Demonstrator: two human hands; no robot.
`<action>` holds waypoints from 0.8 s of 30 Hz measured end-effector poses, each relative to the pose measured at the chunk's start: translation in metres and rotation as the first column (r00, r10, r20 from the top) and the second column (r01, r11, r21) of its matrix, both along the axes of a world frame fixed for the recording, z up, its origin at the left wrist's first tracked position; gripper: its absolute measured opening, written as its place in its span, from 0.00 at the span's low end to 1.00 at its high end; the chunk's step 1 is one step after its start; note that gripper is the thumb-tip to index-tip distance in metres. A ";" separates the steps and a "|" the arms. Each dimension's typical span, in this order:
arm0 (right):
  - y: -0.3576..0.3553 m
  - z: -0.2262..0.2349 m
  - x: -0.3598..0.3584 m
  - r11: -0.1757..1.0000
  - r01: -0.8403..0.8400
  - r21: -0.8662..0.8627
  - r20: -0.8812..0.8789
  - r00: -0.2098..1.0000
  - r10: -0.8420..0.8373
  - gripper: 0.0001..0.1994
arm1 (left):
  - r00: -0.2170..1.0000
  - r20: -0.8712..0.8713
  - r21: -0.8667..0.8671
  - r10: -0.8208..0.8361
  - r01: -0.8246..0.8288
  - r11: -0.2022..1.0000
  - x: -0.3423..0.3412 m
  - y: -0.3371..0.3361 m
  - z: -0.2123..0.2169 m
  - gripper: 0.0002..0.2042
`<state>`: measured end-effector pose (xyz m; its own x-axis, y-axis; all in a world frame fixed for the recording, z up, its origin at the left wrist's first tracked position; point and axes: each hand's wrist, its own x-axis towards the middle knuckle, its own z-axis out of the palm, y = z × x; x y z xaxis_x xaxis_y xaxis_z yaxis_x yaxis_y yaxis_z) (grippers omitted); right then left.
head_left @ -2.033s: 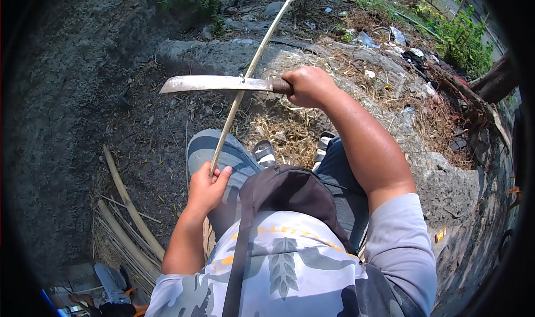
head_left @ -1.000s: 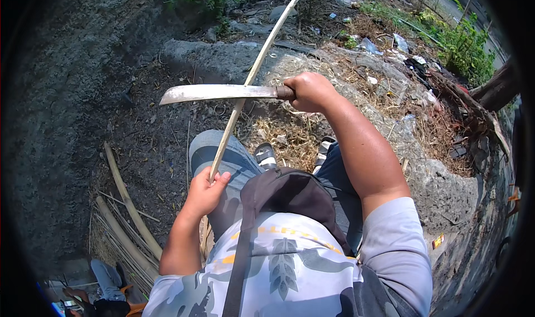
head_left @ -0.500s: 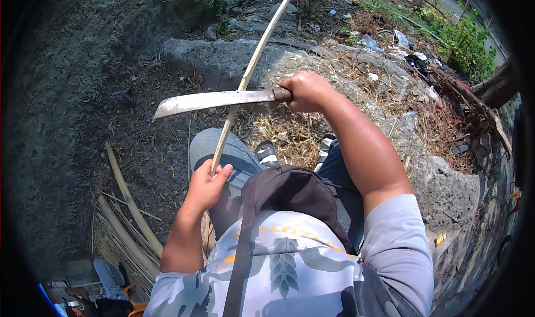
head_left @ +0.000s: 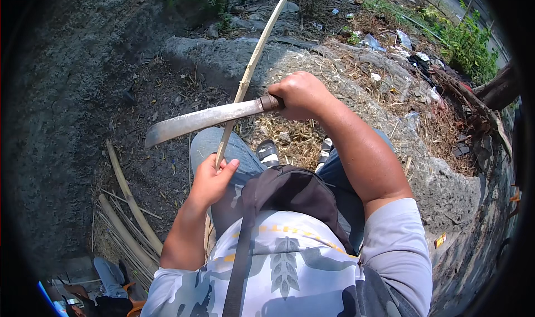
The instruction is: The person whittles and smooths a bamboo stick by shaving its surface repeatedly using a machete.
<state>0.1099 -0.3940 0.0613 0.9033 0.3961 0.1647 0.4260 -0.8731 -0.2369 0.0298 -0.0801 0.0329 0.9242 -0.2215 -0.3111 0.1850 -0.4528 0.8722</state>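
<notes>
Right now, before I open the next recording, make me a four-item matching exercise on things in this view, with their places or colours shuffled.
1. machete
2. pale stick
3. bag
4. sandals

A. dark with white bands
B. gripped by the left hand
C. plain dark, worn at the person's front
D. gripped by the right hand

Pairs: 1-D; 2-B; 3-C; 4-A

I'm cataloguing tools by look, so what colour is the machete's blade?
The blade is dull silver-grey; it shows best in the head view.
</notes>
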 end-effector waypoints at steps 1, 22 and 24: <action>-0.009 0.005 0.000 0.998 0.060 -0.005 -0.080 0.995 -0.061 0.10 | 1.000 -0.004 0.001 -0.004 0.004 1.000 0.000 0.001 0.000 0.14; -0.041 -0.031 0.024 0.921 0.363 0.141 -0.208 0.921 -0.331 0.13 | 0.998 0.030 0.135 -0.055 0.050 0.990 0.000 -0.001 0.005 0.16; -0.038 -0.028 0.022 0.931 0.333 0.149 -0.179 0.935 -0.306 0.11 | 1.000 0.014 0.150 -0.022 0.020 0.988 0.000 -0.002 -0.001 0.15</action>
